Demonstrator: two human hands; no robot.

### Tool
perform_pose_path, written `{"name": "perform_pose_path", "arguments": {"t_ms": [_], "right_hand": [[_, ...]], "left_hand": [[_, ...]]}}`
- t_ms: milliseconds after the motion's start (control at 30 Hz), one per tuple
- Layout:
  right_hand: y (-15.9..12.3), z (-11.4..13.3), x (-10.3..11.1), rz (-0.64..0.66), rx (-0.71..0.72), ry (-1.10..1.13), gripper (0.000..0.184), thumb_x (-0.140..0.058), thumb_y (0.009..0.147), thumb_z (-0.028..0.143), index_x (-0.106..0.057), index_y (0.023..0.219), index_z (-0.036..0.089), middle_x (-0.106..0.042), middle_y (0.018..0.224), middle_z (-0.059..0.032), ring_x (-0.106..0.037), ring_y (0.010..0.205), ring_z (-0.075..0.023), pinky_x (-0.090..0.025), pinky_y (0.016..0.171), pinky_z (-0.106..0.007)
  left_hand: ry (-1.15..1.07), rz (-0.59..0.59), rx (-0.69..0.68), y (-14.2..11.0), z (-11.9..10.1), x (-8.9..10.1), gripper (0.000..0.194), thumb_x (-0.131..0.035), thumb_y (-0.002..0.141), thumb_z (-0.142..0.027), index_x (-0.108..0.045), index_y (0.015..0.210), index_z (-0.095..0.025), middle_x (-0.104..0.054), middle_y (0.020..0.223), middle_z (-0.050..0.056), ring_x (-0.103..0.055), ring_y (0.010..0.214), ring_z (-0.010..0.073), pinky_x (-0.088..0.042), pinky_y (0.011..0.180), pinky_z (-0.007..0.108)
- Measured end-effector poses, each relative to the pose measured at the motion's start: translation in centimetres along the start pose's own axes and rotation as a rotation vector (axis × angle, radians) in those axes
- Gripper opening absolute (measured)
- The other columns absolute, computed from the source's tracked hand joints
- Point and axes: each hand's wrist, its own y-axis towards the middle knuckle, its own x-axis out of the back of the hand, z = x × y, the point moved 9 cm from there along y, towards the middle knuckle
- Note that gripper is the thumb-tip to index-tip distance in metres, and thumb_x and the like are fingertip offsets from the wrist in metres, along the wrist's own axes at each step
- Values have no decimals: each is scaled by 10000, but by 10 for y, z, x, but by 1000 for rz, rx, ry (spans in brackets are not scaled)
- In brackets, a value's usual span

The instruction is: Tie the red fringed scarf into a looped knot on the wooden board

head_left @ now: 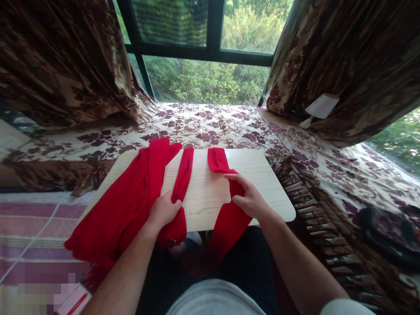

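Note:
A long red scarf of soft cloth lies in bands over a pale wooden table. My left hand is closed on a narrow band of it left of the middle, thumb on top. Below that hand, a bunched red end hangs over the near edge. My right hand grips the right-hand band between thumb and fingers, with the forefinger stretched along it. From there the cloth drops toward my lap. A big heap of red cloth covers the table's left side and spills past its edge; whether it joins the bands I cannot tell.
Behind the table runs a window ledge with a floral cover. A small white lamp stands at the right by the curtain. A dark bag-like thing lies far right. Striped bedding is at the left.

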Motion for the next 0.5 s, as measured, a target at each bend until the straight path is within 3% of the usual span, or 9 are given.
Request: {"name": "perform_pose_path", "arguments": {"t_ms": [67, 133, 233, 367, 433, 500], "right_hand": [[9, 5, 22, -112, 18, -25, 645, -496, 698, 111, -527, 1326, 255, -630, 1293, -53, -637, 1039, -229, -522, 847, -331], [13, 3, 26, -90, -1, -58, 536, -523, 764, 162, -548, 1295, 230, -658, 1233, -66, -639, 1026, -223, -516, 842, -324], [10, -8, -5, 201, -39, -161, 444, -585, 835, 288, -586, 1272, 209, -705, 1045, -58, -650, 893, -204, -510, 764, -304], [-4, -23, -48, 528, -45, -350, 583, -680, 818, 442, -580, 1347, 220, -717, 942, -51, -643, 784, -198, -482, 679, -285], [1, -31, -55, 543, -61, -455, 606, -702, 805, 460, -586, 1355, 233, -724, 910, -52, -655, 791, -207, -477, 682, -281], [18, -37, -49, 429, -82, -569, 504, -662, 847, 415, -619, 1316, 237, -733, 919, -66, -672, 831, -222, -481, 707, -284]], "left_hand": [[-35, 3, 10, 1, 2, 0, 234, -511, 849, -338, -660, 949, -188, -735, 919, 123, -697, 898, 287, -491, 757, 335], [-57, 4, 17, 1, 4, -1, 236, -490, 853, -341, -648, 924, -181, -729, 902, 126, -692, 879, 289, -484, 743, 340], [-72, -3, 48, 3, 9, -1, 247, -464, 858, -350, -628, 914, -174, -718, 872, 133, -686, 858, 302, -476, 727, 355], [-93, -18, 104, 7, 19, -1, 250, -459, 858, -348, -615, 937, -169, -719, 902, 145, -688, 903, 307, -485, 752, 356], [-108, -23, 103, 8, 20, -1, 248, -467, 851, -339, -612, 950, -165, -720, 923, 148, -691, 922, 304, -489, 774, 355], [-109, -21, 93, 8, 19, -2, 256, -475, 845, -342, -608, 970, -163, -718, 914, 146, -693, 916, 307, -491, 775, 358]]}}
